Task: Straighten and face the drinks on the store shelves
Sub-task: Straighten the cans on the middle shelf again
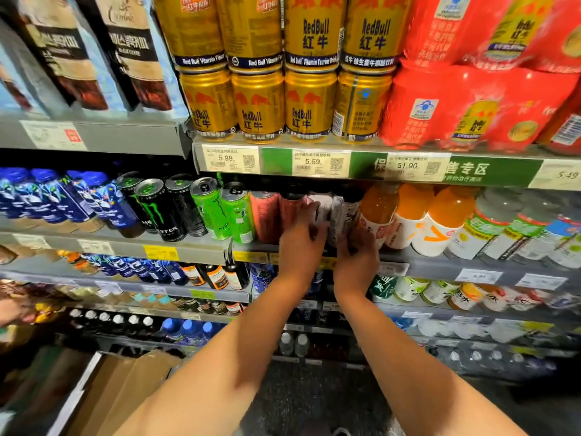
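Note:
Both my hands reach onto the second shelf (pixel 201 243) among tall energy-drink cans. My left hand (pixel 300 243) grips a pink can (pixel 294 204), with its fingers curled round the can's right side. My right hand (pixel 356 253) holds the lower part of a white can (pixel 344 212) standing just to the right. Another pink can (pixel 265 215) stands at the left of the gripped one. Green cans (pixel 220 209) and black cans (pixel 160 209) fill the row further left. The lower parts of both held cans are hidden behind my hands.
Orange juice bottles (pixel 408 215) stand close to the right of my right hand. Gold Red Bull cans (pixel 257 105) and red multipacks (pixel 465 108) fill the shelf above. Blue bottles (pixel 47 196) are at far left. Cardboard boxes (pixel 125 394) lie on the floor at lower left.

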The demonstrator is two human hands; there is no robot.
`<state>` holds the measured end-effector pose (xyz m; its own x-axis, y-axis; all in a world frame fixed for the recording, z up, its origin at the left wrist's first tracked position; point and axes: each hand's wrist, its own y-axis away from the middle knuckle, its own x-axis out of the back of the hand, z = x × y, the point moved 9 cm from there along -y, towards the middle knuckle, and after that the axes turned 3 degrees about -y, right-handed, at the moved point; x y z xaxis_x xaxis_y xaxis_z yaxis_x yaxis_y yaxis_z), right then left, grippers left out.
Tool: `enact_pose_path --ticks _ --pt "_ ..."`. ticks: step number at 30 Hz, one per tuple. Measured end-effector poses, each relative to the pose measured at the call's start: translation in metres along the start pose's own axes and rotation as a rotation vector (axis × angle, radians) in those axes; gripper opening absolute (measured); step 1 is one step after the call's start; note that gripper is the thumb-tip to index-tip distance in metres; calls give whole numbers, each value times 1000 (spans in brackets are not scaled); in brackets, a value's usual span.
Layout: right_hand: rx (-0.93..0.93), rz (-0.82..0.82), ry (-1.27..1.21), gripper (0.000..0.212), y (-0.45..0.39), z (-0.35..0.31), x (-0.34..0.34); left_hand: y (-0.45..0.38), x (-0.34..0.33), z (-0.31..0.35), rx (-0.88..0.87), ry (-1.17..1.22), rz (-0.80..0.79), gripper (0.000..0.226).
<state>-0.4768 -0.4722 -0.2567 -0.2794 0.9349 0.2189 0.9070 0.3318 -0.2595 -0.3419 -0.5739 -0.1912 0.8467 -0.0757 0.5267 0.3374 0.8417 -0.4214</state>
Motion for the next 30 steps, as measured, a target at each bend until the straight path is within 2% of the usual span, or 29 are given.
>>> enact_pose_path --ticks 3,5,7,10,13,17,23,25,30 --pt "50 -37 51 26 -2 -11 1 -9 -9 6 -79 -106 -99 47" --pt "95 -54 89 33 -3 -22 3 -16 -12 1 -40 -135 -141 55" --pt "111 -80 101 30 -2 -31 3 -20 -16 -4 34 -102 -186 57" --pt "69 -95 84 23 0 -30 1 -19 -11 -2 3 -49 -121 57" --pt "7 -110 83 30 1 -25 -1 -17 -13 3 -48 -109 -98 54" --pt "-12 -109 76 36 -2 -25 0 -25 -11 8 -54 -229 -112 32" --pt "13 -102 95 30 -8 -29 8 -8 9 19 -206 -178 125 15" --pt "34 -98 96 32 -7 -32 8 -4 13 19 -215 -140 171 15" --pt "35 -120 107 29 -4 -26 4 3 13 21 -217 -161 171 23"
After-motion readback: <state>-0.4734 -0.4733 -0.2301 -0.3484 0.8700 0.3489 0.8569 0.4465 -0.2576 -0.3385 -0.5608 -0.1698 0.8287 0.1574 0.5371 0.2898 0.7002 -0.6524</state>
